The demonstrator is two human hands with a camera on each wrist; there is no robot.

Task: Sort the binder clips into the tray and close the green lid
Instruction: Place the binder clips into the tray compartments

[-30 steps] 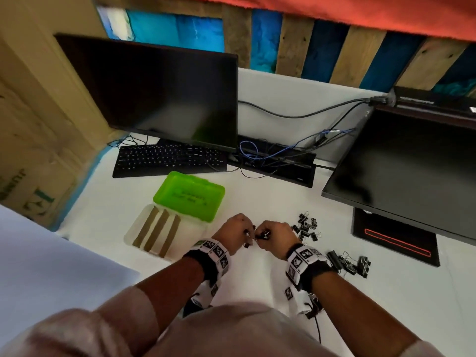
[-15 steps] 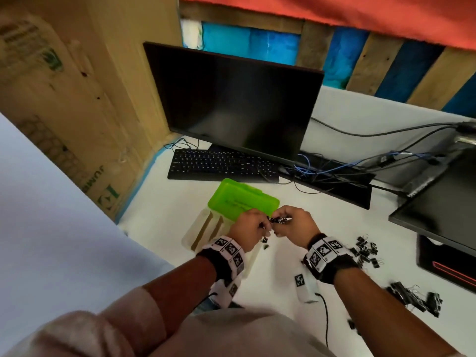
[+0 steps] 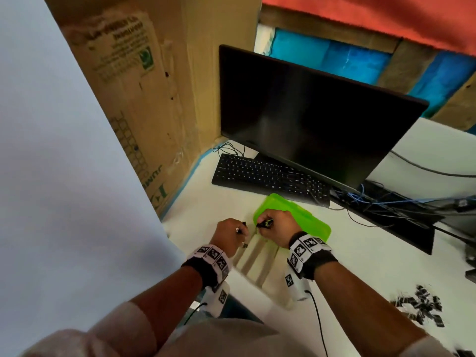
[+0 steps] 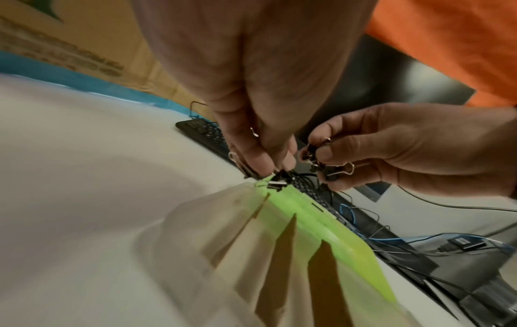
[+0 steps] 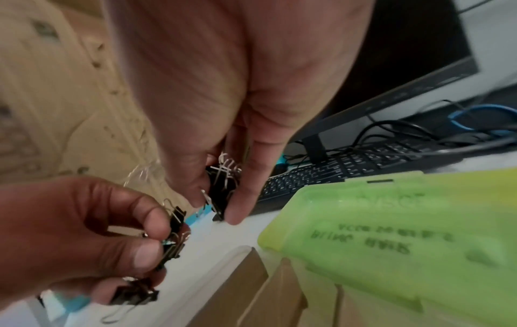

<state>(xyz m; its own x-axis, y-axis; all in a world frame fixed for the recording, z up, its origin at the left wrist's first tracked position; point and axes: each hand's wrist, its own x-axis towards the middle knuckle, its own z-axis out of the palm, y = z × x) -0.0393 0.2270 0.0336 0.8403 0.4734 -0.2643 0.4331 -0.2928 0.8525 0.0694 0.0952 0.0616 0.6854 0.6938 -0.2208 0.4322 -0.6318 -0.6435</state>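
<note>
Both hands hover close together over the clear tray (image 3: 257,261), which has brown cardboard dividers. My left hand (image 3: 240,230) pinches several black binder clips (image 5: 173,232) above the tray's far left corner. My right hand (image 3: 262,224) grips another bunch of black binder clips (image 5: 221,192) beside it, in front of the green lid (image 3: 298,215). The lid lies open behind the tray. In the left wrist view the left fingertips (image 4: 263,161) hold a clip right at the tray's corner (image 4: 251,194). The tray's compartments that show hold no clips.
A heap of loose binder clips (image 3: 419,307) lies on the white table at the lower right. A black keyboard (image 3: 268,176) and a monitor (image 3: 309,112) stand behind the lid, with tangled cables (image 3: 373,202) to the right. A cardboard box (image 3: 144,99) walls the left.
Both hands have carried their clips leftward from the bare table beside the clip piles to above the tray's far end. The head view has swung left with them.
</note>
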